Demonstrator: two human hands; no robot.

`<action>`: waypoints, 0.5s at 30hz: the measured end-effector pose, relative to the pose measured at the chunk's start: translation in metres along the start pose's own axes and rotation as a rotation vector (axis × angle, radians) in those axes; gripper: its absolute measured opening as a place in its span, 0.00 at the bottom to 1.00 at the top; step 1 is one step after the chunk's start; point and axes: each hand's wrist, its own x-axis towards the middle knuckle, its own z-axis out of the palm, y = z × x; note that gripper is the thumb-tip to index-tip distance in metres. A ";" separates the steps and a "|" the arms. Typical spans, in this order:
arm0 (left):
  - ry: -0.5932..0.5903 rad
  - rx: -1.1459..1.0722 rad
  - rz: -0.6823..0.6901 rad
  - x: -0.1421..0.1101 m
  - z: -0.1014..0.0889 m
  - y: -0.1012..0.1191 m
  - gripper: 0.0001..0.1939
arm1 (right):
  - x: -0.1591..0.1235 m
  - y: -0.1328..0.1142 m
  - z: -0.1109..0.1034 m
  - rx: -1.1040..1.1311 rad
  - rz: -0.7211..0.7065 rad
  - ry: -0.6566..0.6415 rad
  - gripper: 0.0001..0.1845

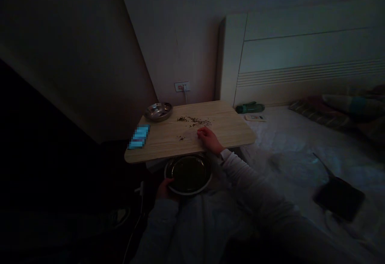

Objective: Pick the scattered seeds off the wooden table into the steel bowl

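Note:
My left hand [165,187] grips the rim of a round metal plate [188,174] held just below the near edge of a small wooden table [234,129]. My right hand [209,139] rests on the tabletop with its fingers curled down against the wood, beside a scatter of small dark grains [192,120]. A smaller clump of grains [180,137] lies left of that hand. Whether the curled fingers hold anything cannot be seen in the dim light.
An empty metal bowl [158,111] stands at the table's far left corner. A blurred blue object [139,137] lies on the left edge. A wall socket [182,86] is behind. On the bed to the right lie a green item [249,107], a remote [255,117] and a dark tablet [338,197].

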 end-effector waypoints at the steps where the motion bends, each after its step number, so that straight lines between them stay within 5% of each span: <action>1: 0.003 0.001 0.015 0.002 -0.002 -0.003 0.23 | -0.004 -0.003 0.005 -0.024 0.009 -0.032 0.09; 7: 0.015 -0.024 0.075 0.002 -0.004 -0.012 0.28 | -0.028 -0.021 0.028 -0.450 -0.129 -0.150 0.10; 15: -0.017 0.014 -0.019 -0.006 -0.007 -0.004 0.26 | -0.028 -0.029 0.017 -0.713 -0.025 -0.127 0.13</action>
